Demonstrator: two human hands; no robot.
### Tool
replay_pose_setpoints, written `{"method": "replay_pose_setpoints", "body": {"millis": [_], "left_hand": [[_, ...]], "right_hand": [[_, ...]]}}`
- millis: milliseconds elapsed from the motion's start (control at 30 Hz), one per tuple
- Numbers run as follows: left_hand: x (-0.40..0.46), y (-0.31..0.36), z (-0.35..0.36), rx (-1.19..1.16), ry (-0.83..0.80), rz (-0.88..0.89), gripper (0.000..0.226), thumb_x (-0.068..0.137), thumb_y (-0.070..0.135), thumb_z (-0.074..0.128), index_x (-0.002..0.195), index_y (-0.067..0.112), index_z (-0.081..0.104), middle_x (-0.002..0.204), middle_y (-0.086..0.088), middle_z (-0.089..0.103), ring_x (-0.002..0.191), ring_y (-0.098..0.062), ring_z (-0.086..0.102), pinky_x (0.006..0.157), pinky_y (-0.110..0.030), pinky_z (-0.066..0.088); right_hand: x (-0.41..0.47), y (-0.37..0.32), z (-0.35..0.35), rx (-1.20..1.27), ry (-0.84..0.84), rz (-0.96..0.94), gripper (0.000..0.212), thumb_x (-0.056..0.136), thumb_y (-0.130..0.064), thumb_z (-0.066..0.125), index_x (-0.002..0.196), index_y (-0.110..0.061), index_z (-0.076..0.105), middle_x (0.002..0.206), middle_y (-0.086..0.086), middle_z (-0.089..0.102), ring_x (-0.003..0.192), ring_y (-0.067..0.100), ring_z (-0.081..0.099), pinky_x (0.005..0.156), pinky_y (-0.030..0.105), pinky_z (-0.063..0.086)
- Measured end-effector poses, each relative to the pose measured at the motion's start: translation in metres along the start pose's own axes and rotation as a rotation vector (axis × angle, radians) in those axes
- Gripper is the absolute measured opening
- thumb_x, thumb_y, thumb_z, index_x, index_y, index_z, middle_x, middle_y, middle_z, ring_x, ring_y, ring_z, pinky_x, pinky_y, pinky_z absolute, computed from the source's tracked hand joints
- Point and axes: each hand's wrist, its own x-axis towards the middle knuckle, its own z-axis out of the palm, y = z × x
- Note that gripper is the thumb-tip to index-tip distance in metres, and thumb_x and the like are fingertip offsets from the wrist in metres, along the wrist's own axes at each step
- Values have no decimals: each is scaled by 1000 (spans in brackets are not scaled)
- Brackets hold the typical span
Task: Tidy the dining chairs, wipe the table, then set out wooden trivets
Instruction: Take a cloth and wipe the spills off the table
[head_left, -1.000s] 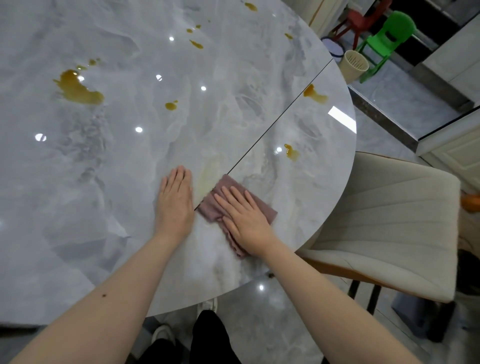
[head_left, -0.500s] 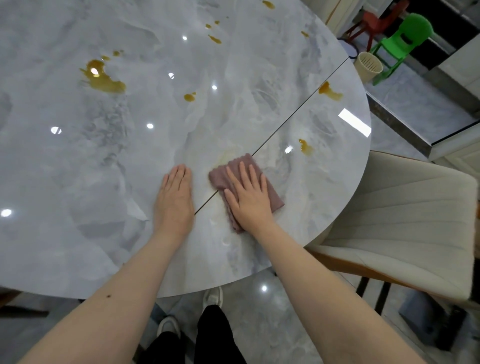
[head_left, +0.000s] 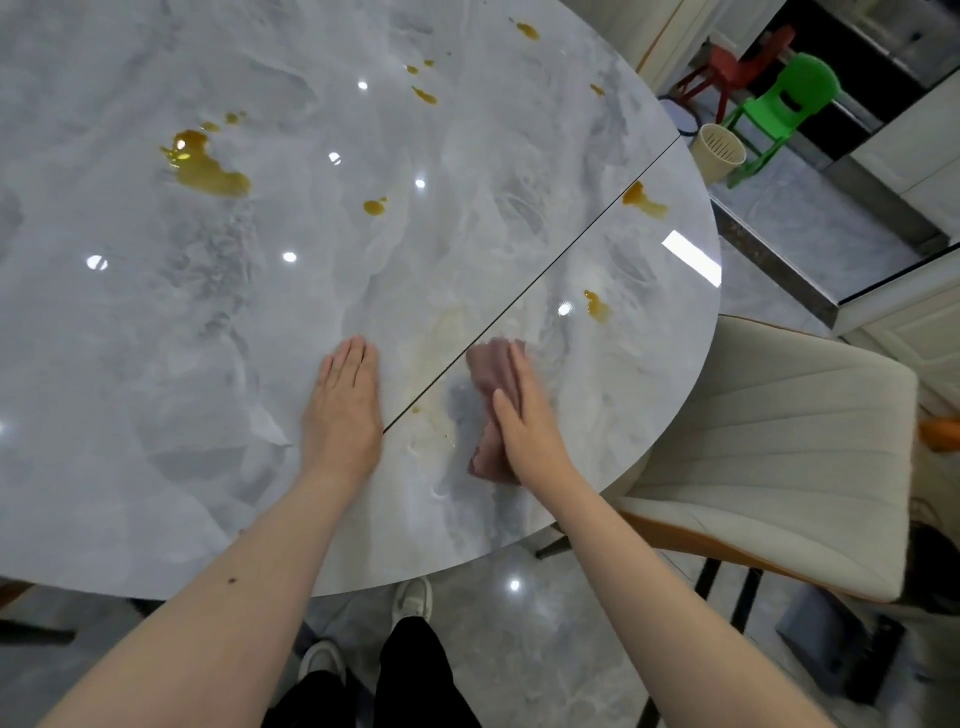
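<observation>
A glossy grey marble table (head_left: 156, 415) fills most of the view, with a dark seam running diagonally across it. My right hand (head_left: 527, 415) presses flat on a mauve cloth (head_left: 488, 395) just right of the seam, near the table's front edge; the hand and cloth are motion-blurred. My left hand (head_left: 345, 410) lies flat and open on the table just left of the seam, holding nothing. Amber spills mark the top: a large one (head_left: 208, 166) at far left, small ones (head_left: 374, 207) mid-table, and drops (head_left: 597, 306) beyond the cloth. A faint yellowish smear (head_left: 441, 338) lies between my hands.
A cream upholstered dining chair (head_left: 779, 452) stands at the table's right edge. Beyond the table's far right are a beige bin (head_left: 719, 150), a green plastic chair (head_left: 779, 109) and a red one (head_left: 727, 67). White cabinets line the right side. My shoes (head_left: 413, 597) show below the edge.
My right hand has slid the cloth rightward off the seam and turned it narrower under the palm. The left hand has stayed flat in place. The view has shifted slightly.
</observation>
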Motion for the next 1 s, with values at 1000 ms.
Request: {"method": "replay_pose_setpoints", "body": {"millis": [1000], "left_hand": [[0,-5,-1,-79,67,37,43,94,9,29,123,-10,55,128,-29,54,121,-42,52,110,-37,20]], "right_hand": [[-3,46,6,-761,-317,-339,55,96,-43,5,150,-33,9,159,-7,3,148,12,-5,118,32,-11]]}}
